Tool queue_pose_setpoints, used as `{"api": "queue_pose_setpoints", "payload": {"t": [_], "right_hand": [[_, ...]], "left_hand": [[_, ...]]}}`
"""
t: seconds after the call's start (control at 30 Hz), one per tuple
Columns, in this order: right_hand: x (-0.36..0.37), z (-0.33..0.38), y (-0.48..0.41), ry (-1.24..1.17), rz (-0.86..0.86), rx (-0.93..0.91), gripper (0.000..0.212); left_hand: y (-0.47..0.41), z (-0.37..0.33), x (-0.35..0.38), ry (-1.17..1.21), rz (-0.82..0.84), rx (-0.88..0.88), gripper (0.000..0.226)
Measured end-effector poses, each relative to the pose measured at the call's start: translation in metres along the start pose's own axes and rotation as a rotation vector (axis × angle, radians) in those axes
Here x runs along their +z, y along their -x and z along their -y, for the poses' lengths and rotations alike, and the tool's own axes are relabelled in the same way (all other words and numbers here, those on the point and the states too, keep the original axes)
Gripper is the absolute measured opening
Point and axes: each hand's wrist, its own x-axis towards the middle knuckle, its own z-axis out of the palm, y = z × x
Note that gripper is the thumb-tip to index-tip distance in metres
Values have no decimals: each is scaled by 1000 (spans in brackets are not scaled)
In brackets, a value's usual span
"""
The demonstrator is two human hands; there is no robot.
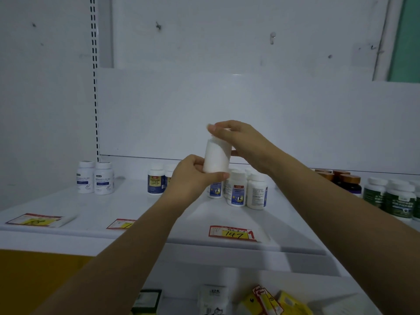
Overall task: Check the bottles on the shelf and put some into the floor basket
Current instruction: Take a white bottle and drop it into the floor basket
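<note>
I hold a white bottle [216,156] at the frame's centre. My left hand [192,178] grips its base, and my right hand [241,142] curls over its top. Its contents are hidden; more bottles [236,192] stand on the shelf [141,208] behind.

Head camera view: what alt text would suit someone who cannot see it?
A person's left hand grips the base of a white bottle while the right hand covers its cap, held up before a white shelf. Behind stand labelled bottles, green bottles at right, and price tags along the front edge.
</note>
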Motion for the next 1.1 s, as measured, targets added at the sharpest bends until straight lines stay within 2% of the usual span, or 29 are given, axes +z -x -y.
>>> {"api": "queue_pose_setpoints", "payload": {"t": [0.07, 0.13, 0.23, 0.3, 0.4, 0.47, 0.5, 0.6, 0.7, 0.8, 1.1], "right_hand": [[2, 0, -2, 32, -80, -10, 49], [0, -1, -1, -63, -75, -20, 39], [-5, 0, 3, -231, 65, -36, 30], [-6, 1, 5, -262, 163, -17, 26], [-3, 2, 6, -124, 180, 16, 34], [0, 2, 7, -6, 107, 25, 48], [0, 1, 7, 8, 64, 20, 47], [-5, 0, 7, -65, 14, -1, 31], [-9, -1, 10, -115, 42, -26, 34], [-10, -1, 14, -180, 86, -49, 34], [-12, -1, 15, -159, 135, -53, 37]], "left_hand": [[0, 0, 1, -47, -19, 16, 54], [0, -1, 0, -50, 28, 4, 59], [-1, 0, -6, 68, 182, -54, 57], [-1, 2, -8, 154, 246, -96, 57], [0, 4, -5, 95, 136, -65, 50], [2, 3, -1, 64, 35, -53, 49], [2, 2, 1, 51, 12, -49, 52], [3, -1, 1, 54, 47, -44, 61], [4, -3, -2, 42, 136, -29, 51], [4, -5, -2, 59, 94, -6, 42], [5, -3, 0, 84, 32, 7, 44]]}}
